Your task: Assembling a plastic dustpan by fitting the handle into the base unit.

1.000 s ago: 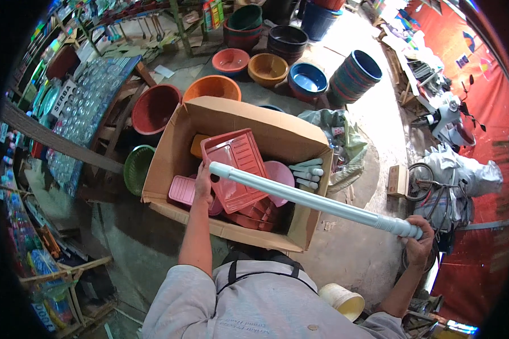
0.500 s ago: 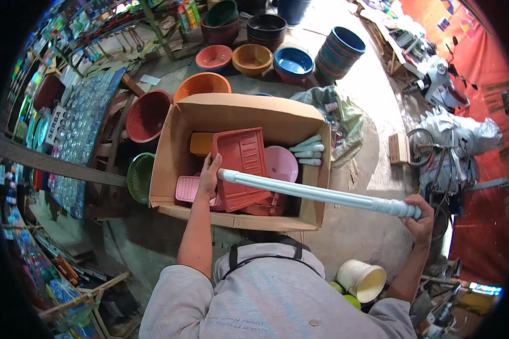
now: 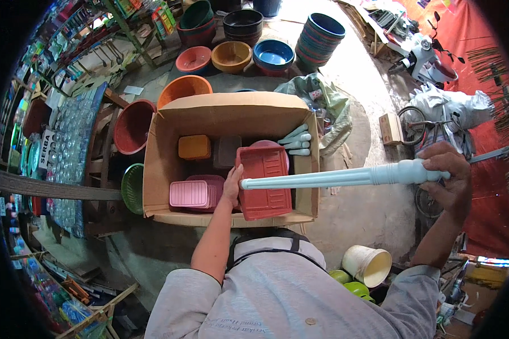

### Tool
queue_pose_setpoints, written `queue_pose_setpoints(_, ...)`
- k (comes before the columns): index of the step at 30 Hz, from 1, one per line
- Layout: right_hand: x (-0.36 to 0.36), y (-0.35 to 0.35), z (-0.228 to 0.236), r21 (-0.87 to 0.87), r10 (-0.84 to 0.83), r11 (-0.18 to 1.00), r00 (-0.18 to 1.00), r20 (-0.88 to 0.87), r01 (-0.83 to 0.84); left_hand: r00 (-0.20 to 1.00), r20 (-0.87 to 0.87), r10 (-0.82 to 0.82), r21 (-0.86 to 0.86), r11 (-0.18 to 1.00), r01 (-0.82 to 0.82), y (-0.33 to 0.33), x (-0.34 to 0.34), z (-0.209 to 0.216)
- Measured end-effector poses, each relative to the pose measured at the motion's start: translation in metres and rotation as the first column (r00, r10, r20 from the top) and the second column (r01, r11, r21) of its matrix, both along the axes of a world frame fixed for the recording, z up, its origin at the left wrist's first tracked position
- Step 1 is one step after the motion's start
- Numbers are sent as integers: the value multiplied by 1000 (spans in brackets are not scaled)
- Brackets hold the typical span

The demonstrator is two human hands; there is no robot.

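My right hand [image 3: 453,181] is closed round the thick, turned end of a pale-blue fluted plastic leg [image 3: 322,179]. The leg lies nearly level across the open cardboard box [image 3: 226,103], its thinner end over a red plastic tray [image 3: 264,204]. At the tray's left edge, my left hand [image 3: 231,187] grips it; some of its fingers are hidden. Inside the box sit pink lidded containers [image 3: 189,195], an orange-yellow container [image 3: 194,147], a clear-looking container [image 3: 227,151] and more pale-blue legs [image 3: 298,142]. A pink round piece [image 3: 266,144] shows partly behind the tray.
Basins surround the box's far side: dark red [image 3: 131,131], orange [image 3: 181,89] and several stacks behind. A green basket [image 3: 131,189] stands at the left. A white bucket [image 3: 374,266] lies near my right elbow. Further right are a bicycle [image 3: 415,121] and a motorbike [image 3: 421,59].
The red tray has shifted right within the box with my left hand, uncovering the pink containers. My right hand has moved up and right, bringing the leg closer to level.
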State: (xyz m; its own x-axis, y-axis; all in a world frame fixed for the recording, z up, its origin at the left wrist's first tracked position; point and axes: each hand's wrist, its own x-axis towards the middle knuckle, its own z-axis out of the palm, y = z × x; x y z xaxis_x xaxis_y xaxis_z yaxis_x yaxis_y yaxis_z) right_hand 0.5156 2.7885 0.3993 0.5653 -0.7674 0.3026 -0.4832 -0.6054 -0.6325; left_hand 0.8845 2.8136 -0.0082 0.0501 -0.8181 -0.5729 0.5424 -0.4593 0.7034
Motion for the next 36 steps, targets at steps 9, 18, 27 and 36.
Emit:
queue_pose_setpoints(9,20,-11,22,-49,79,995,982,-170,-88,996,-88,35,35,999,-32,2,-5,-15)
queue_pose_setpoints(18,20,-4,7,1,74,997,918,-391,-80,985,-38,168,7,986,-167,20,21,-28)
queue_pose_setpoints(27,-35,-15,3,119,-208,971,978,-1,207,982,161,95,-228,972,-56,2,20,24)
queue_pose_setpoints(36,45,-46,-47,126,26,788,238,971,-603,992,-120,-36,-191,982,13,-16,-34,47)
